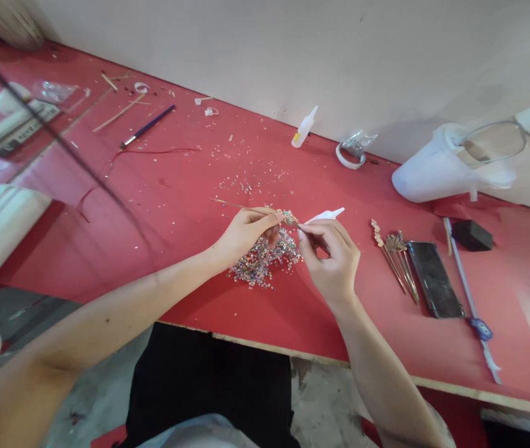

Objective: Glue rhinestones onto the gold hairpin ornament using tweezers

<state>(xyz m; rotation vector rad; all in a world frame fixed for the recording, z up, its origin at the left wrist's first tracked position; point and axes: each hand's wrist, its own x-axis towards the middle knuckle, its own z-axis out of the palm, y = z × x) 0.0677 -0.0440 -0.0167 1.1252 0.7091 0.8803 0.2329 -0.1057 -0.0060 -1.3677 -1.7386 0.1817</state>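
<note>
My left hand (256,227) is closed round a thin hairpin (227,203). Its shaft points left past my knuckles, and its decorated head (288,217) shows at my fingertips. My right hand (333,249) pinches a slim dark tool (299,226), with its tip against that head; most of the tool is hidden, so its kind is unclear. Just behind my right fingers a white nozzle bottle (325,216) shows; whether my hand touches it I cannot tell. Below both hands a heap of small multicoloured chips (260,264) lies on the red table (227,311).
Right of my hands lie ornate hairpins (393,258), a phone (435,280), a black block (473,235) and a long strip (473,305). Along the wall are a glue bottle (305,127), a tape roll (350,155) and a white container (428,168). A brush (148,126) lies at left.
</note>
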